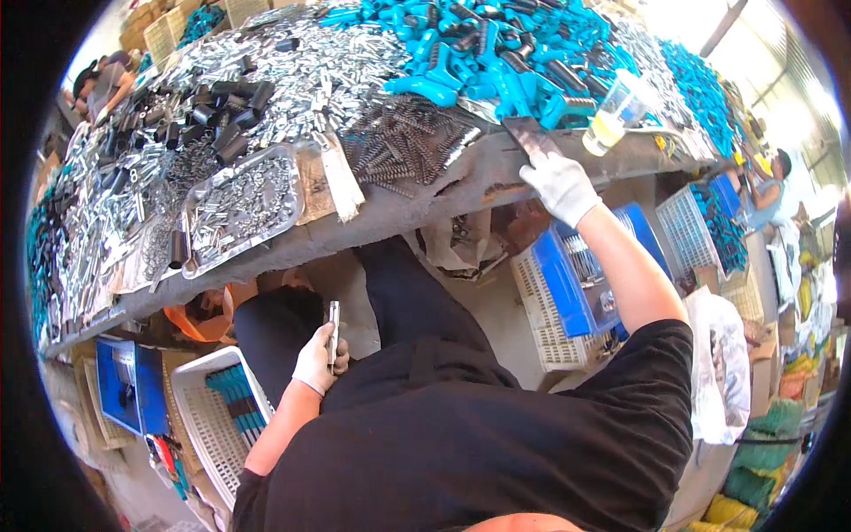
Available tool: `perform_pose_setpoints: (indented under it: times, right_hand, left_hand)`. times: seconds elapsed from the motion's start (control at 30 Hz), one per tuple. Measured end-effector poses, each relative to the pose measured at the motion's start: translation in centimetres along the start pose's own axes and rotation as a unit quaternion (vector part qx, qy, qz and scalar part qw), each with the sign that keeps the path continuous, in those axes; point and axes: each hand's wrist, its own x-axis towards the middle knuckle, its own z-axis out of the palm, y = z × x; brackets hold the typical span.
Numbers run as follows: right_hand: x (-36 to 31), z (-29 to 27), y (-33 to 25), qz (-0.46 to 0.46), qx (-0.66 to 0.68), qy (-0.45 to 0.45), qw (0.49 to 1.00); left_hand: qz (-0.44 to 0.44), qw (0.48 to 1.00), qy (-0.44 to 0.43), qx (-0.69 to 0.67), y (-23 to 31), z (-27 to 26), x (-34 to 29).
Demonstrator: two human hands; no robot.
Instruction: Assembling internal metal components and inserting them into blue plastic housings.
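My gloved left hand (317,359) is closed around 1 slim metal rod (333,333) at my lap; it looks stiff, light, slick, best gripped mid-shaft. My right hand (559,184) pinches a flat metal plate (530,136) on the bench edge (390,213).

I'm looking into an assembly workshop: heaped blue plastic handles (496,53) at twelve o'clock, dark coiled metal springs (403,142) beside them, white slatted plastic crates (208,417) at seven.

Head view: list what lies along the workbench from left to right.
Metal tray of small silver parts → pile of dark springs → heap of blue handles → right hand at the bench edge → clear plastic cup.
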Motion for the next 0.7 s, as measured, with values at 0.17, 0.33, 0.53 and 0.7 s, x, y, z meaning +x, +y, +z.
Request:
perform_pose_setpoints:
  times: [0.17,0.33,0.53,0.7]
  right_hand:
    - [0.4,-0.2,-0.8,0.117,0.12,-0.052,0.985]
    - [1.3,0.5,2.2,0.322,0.13,0.037,0.937]
    - [4.3,2.2,3.3,0.41,0.182,-0.135,0.884]
    - [4.5,3.6,3.7,0.395,0.173,-0.087,0.898]
  left_hand:
    - [-0.019,0.999,0.045,0.003,0.0,0.5,0.1]
    - [-0.023,0.999,0.044,0.013,0.2,0.5,0.9]
    - [-0.043,0.999,0.009,0.013,0.5,0.9,1.7]
    - [-0.018,1.0,0.016,-0.005,0.2,0.4,1.9]
